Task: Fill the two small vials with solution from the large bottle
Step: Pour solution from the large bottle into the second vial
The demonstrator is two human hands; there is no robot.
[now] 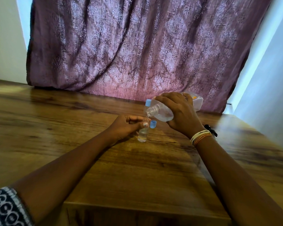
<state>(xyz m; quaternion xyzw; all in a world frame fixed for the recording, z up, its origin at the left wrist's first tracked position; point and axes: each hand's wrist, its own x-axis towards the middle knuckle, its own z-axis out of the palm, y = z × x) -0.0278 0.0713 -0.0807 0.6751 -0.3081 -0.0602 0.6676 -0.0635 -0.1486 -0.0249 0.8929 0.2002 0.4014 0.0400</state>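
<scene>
A wood-grain table (72, 128) runs back to a mauve patterned curtain (137, 46) set between pale walls. The right hand (178, 113) is wrapped around the large bottle (163, 111), tipped nearly flat with its open neck pointing left and down onto the mouth of an uncapped vial (143, 133) — this vial stands on the table, part filled with clear liquid, pinched near its top by the curled fingers of the left hand (126, 126). A loose blue cap (153, 124) lies just right of it, and a second vial with a blue cap (147, 106) stands behind the bottle's neck.

Home — patterned curtain (137, 46), wooden table (55, 119)
</scene>
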